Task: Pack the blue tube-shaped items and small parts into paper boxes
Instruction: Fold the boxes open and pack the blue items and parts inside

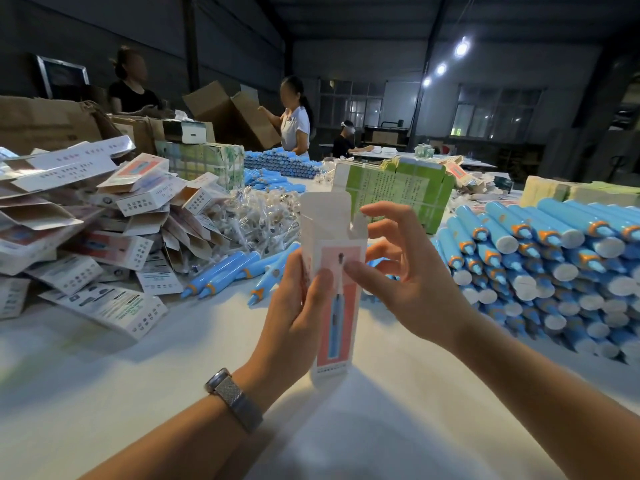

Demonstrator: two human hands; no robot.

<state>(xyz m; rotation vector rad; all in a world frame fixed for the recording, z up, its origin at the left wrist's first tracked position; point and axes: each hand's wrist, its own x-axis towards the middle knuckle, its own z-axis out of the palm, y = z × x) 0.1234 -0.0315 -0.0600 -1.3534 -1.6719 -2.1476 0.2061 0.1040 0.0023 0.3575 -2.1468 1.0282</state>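
Left hand (294, 306) grips upright paper box (334, 299) | flap open | right hand (408, 271) fingers loose

A paper box (332, 289) stands upright at the centre of the table (173, 358). At nine o'clock lies a heap of flat cartons (86, 220); at three o'clock, stacked tubes (554, 258). At eleven o'clock, bagged small parts (256, 216); loose tubes (225, 271) lie before them.

the box (335, 271) hides its own contents, the right tube stack (554, 258) runs off-frame, and carton print (394, 192) is unreadable.
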